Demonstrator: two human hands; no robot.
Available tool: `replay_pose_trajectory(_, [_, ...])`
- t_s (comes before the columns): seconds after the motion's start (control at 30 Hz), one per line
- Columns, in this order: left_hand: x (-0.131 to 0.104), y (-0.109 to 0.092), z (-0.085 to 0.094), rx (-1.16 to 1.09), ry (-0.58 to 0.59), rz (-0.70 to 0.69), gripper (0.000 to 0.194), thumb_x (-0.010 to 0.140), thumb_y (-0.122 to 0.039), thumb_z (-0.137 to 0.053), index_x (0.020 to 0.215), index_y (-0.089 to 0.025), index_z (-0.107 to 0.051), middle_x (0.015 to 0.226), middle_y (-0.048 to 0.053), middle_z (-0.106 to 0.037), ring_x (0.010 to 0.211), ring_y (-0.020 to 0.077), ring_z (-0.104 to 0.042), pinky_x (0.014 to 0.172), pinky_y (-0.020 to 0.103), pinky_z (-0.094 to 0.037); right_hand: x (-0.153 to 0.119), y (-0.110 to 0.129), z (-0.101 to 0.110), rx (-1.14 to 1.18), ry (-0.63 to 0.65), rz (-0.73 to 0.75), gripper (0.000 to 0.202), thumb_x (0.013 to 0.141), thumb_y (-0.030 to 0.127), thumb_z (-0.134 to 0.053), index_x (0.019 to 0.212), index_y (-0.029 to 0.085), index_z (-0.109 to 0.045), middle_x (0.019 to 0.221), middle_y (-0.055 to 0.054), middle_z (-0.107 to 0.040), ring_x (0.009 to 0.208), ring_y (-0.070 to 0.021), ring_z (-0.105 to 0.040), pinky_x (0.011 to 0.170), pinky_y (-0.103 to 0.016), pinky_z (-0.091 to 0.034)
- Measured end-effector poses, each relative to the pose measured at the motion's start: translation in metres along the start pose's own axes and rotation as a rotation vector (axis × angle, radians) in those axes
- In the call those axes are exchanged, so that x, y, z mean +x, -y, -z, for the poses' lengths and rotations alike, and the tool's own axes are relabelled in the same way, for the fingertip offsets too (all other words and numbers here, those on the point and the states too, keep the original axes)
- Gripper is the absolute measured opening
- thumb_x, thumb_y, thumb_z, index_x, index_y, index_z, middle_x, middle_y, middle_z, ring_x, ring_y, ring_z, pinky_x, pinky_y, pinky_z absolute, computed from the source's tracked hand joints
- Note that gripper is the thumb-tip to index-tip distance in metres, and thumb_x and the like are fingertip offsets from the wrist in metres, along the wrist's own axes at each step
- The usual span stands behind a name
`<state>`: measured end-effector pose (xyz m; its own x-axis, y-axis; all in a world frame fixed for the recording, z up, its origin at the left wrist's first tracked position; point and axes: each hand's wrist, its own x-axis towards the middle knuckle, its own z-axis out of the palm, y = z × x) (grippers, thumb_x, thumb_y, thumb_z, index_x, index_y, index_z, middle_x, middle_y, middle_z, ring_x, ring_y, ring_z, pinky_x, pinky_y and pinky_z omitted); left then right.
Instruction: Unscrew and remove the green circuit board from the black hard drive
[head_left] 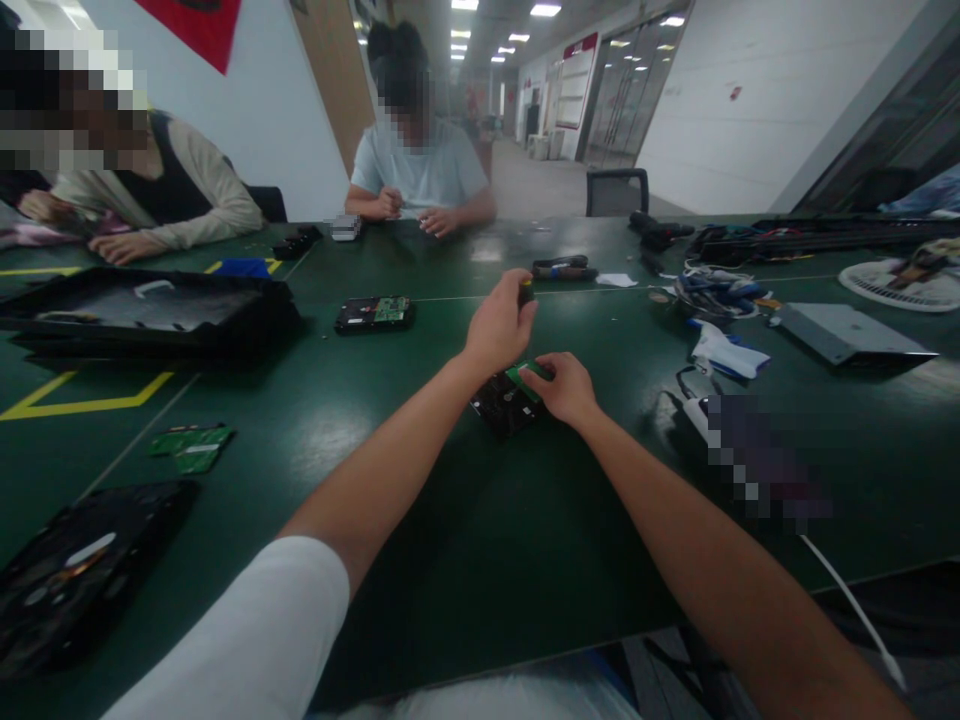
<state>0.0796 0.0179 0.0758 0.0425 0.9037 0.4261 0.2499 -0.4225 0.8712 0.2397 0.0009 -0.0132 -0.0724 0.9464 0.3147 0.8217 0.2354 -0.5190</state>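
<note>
Over the middle of the green table, a black hard drive lies tilted in view, with a green circuit board at its upper right side. My right hand is closed on that board, thumb and fingers pinching its edge. Just above and to the left, my left hand is closed round a screwdriver, of which only a dark, yellow-marked handle end shows. Its shaft and tip are hidden. Whether the board touches the drive I cannot tell.
Another hard drive lies farther left. Loose green boards and a large black drive sit near left, below stacked black trays. At right are a power strip, a metal case and cables. Two people sit opposite.
</note>
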Motion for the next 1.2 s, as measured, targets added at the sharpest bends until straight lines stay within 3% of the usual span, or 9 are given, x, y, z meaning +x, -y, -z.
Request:
replay_pose_trajectory(0.03, [0.003,0.006,0.0,0.13,-0.019,-0.168,0.041,0.091,-0.016,-0.061,0.132,-0.022,-0.059,0.139,0.013,-0.057,0.129,0.0266,-0.057,0.108,0.038,-0.048,0.0,0.0,0.0,-0.003,-0.001,0.0,0.038,0.09,0.055,-0.069,0.107,0.021,-0.073,0.106,-0.009,-0.072,0.095,-0.0244,-0.066,0.083,-0.037,-0.051])
replay_pose_trajectory(0.1, [0.008,0.017,0.001,0.313,-0.057,-0.375,0.042,0.093,-0.011,-0.055,0.132,-0.022,-0.061,0.134,0.012,-0.057,0.123,0.0246,-0.058,0.108,0.039,-0.048,0.0,0.0,-0.001,0.0,-0.003,0.003,0.038,0.09,0.055,-0.07,0.107,0.021,-0.073,0.105,-0.01,-0.072,0.095,-0.0246,-0.067,0.084,-0.037,-0.051])
replay_pose_trajectory(0.23, [0.014,0.028,0.001,0.451,-0.073,-0.509,0.042,0.098,-0.01,-0.048,0.137,-0.022,-0.059,0.131,0.012,-0.061,0.121,0.0234,-0.06,0.108,0.038,-0.049,0.001,-0.001,-0.002,0.013,-0.006,0.0,0.039,0.089,0.055,-0.071,0.107,0.021,-0.073,0.104,-0.01,-0.072,0.095,-0.0255,-0.067,0.085,-0.038,-0.051])
replay_pose_trajectory(0.37, [0.011,0.028,0.0,0.486,-0.076,-0.462,0.038,0.101,-0.022,-0.055,0.14,-0.023,-0.053,0.135,0.013,-0.065,0.122,0.0259,-0.063,0.106,0.041,-0.05,0.0,-0.001,-0.001,0.022,-0.015,0.014,0.038,0.089,0.054,-0.071,0.107,0.02,-0.073,0.103,-0.01,-0.072,0.096,-0.0256,-0.067,0.086,-0.039,-0.051])
replay_pose_trajectory(0.53, [0.009,0.032,-0.003,0.462,-0.068,-0.364,0.052,0.096,-0.035,-0.068,0.141,-0.026,-0.044,0.126,0.01,-0.07,0.111,0.0271,-0.07,0.096,0.041,-0.056,0.0,0.001,0.0,0.015,0.0,-0.003,0.039,0.089,0.056,-0.07,0.106,0.021,-0.073,0.103,-0.01,-0.071,0.095,-0.0254,-0.066,0.083,-0.038,-0.05])
replay_pose_trajectory(0.77, [0.01,0.027,-0.002,0.449,-0.066,-0.413,0.042,0.095,-0.026,-0.065,0.134,-0.026,-0.05,0.132,0.01,-0.062,0.108,0.0252,-0.067,0.091,0.039,-0.059,0.0,0.0,0.0,0.01,0.006,-0.001,0.039,0.089,0.055,-0.07,0.107,0.021,-0.073,0.103,-0.01,-0.072,0.095,-0.0255,-0.066,0.084,-0.038,-0.05])
replay_pose_trajectory(1.0, [0.009,0.024,0.001,0.508,-0.061,-0.447,0.044,0.097,-0.012,-0.051,0.138,-0.026,-0.053,0.138,0.01,-0.059,0.12,0.0251,-0.063,0.102,0.04,-0.055,0.0,0.002,0.001,0.003,-0.001,0.005,0.037,0.091,0.054,-0.068,0.107,0.02,-0.073,0.105,-0.01,-0.072,0.096,-0.025,-0.067,0.084,-0.038,-0.05])
replay_pose_trajectory(1.2, [0.01,0.03,-0.002,0.465,-0.066,-0.342,0.053,0.097,-0.034,-0.066,0.142,-0.024,-0.041,0.133,0.014,-0.067,0.114,0.0289,-0.069,0.095,0.043,-0.057,0.0,0.0,0.001,-0.001,-0.002,0.018,0.039,0.09,0.055,-0.069,0.106,0.02,-0.073,0.103,-0.01,-0.072,0.095,-0.0255,-0.067,0.082,-0.038,-0.05])
